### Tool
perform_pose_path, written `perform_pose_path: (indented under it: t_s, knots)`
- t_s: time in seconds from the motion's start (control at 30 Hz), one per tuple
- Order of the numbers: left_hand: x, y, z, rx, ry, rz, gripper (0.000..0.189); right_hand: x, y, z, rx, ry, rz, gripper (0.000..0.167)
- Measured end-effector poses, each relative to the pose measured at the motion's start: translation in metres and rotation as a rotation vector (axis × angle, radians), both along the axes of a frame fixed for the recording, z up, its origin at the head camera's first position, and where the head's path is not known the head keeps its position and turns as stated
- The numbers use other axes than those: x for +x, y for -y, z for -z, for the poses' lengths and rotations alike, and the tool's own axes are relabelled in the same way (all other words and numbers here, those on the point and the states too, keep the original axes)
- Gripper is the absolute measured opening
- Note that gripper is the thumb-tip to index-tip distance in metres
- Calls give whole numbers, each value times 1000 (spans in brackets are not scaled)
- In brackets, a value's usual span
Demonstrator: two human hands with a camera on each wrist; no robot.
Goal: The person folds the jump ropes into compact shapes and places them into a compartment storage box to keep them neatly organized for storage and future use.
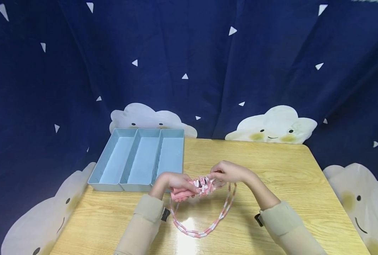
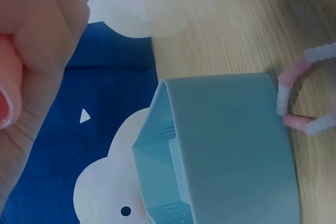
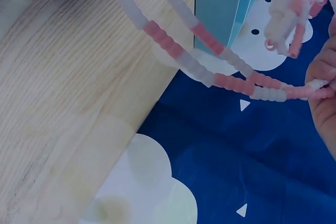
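Note:
A pink-and-white beaded jump rope (image 1: 204, 233) is held above the table in the head view. My left hand (image 1: 177, 181) grips its pink handles (image 1: 183, 194) together with a gathered bundle of beaded strands (image 1: 204, 187). In the left wrist view, the hollow end of one handle (image 2: 10, 90) pokes out of that fist. At the bundle's right side, my right hand (image 1: 229, 171) pinches the rope between fingers and thumb. The right wrist view shows two beaded strands (image 3: 231, 83) running into those fingers. A long loop of rope hangs below both hands.
A light-blue tray (image 1: 136, 187) with three long compartments stands at the table's back left, just behind my left hand. The wooden table (image 1: 271, 226) ends at a dark blue curtain (image 1: 163, 46) printed with clouds and white triangles.

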State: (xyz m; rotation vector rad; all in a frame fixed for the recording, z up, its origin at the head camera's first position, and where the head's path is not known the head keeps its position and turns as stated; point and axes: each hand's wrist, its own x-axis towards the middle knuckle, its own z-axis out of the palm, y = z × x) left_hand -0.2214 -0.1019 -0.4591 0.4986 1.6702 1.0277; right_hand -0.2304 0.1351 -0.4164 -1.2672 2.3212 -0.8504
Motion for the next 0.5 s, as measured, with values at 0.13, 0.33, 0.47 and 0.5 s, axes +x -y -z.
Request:
perform_pose_path:
  t_s: [0.13,0.33,0.47,0.5]
  knots:
    - [1,-4,-2,9,49,34,34,-5,3,2,-23,-44,-16,28]
    - [2,-7,-2,46,83,64,30,-9,6,3,-49,-32,-28,25]
    - [3,-7,-2,83,128,77,29,-11,7,3,-53,2,-26,28]
    - [3,-7,-2,95,140,84,29,-11,7,3,-53,14,-25,29]
